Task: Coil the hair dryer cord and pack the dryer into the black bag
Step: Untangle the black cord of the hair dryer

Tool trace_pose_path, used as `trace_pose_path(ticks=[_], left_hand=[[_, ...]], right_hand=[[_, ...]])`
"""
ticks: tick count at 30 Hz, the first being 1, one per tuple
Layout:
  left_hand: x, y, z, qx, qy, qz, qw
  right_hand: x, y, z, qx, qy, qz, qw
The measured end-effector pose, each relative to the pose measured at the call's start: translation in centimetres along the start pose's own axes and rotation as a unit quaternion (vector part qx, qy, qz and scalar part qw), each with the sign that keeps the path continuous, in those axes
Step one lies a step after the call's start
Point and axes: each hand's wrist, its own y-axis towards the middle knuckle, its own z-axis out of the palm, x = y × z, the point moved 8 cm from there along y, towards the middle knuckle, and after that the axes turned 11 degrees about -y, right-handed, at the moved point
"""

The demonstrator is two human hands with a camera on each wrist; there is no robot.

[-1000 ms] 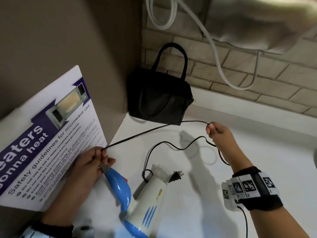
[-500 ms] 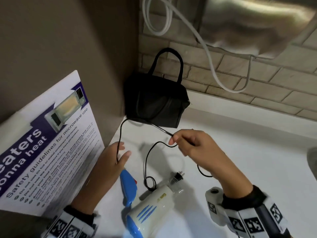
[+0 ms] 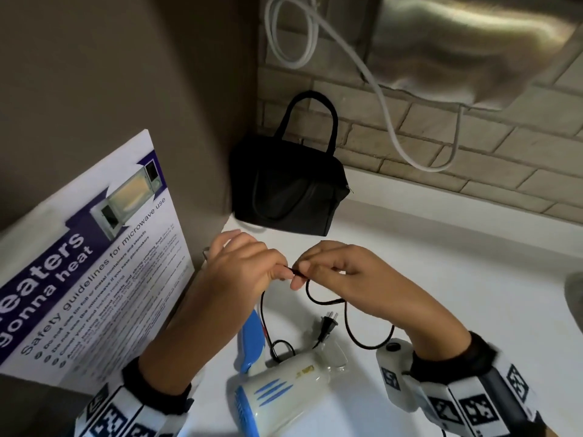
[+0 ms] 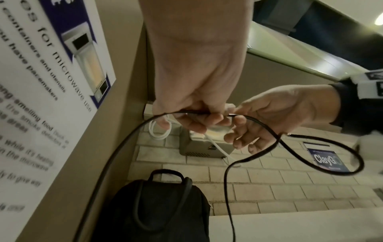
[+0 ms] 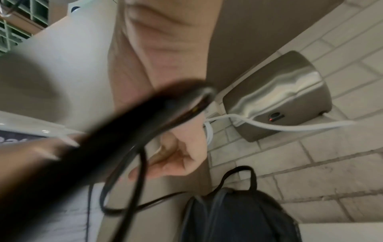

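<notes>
A white and blue hair dryer (image 3: pixel 284 383) lies on the white counter (image 3: pixel 441 294) near the front edge, its blue handle (image 3: pixel 250 339) folded toward my left arm. Its thin black cord (image 3: pixel 347 323) loops over the counter, and the plug (image 3: pixel 328 326) lies beside the dryer's nozzle. My left hand (image 3: pixel 252 266) grips the cord (image 4: pixel 128 137) in curled fingers above the dryer. My right hand (image 3: pixel 328 269) pinches the same cord right beside it, fingertips almost touching. The black bag (image 3: pixel 287 187) stands upright in the corner behind both hands, handles up.
A microwave safety poster (image 3: pixel 91 263) leans against the brown wall on the left. A steel wall-mounted dryer (image 3: pixel 473 48) with a white cable (image 3: pixel 378 89) hangs on the brick wall above the counter. A sink edge (image 3: pixel 574 298) shows at far right.
My two hands have come together over the dryer, and the right hand has brought its stretch of cord to the left hand. The cord, taut a second ago, now hangs in loose loops.
</notes>
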Motion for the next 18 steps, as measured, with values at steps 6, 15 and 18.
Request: trace_pose_path(ticks=[6, 15, 18], left_hand=[[1.8, -0.6, -1.6, -0.082, -0.111, -0.084, 0.987], [2.1, -1.0, -1.9, -0.106, -0.209, -0.176, 0.956], [1.8, -1.0, -1.7, -0.099, -0.222, -0.179, 0.953]], right_hand=[[-2.4, -1.2, -5.3, -0.15, 0.116, 0.051, 0.981], [-2.1, -2.0, -3.0, -0.06, 0.172, 0.011, 0.983], [-1.3, -1.7, -1.6, -0.023, 0.208, -0.014, 0.978]])
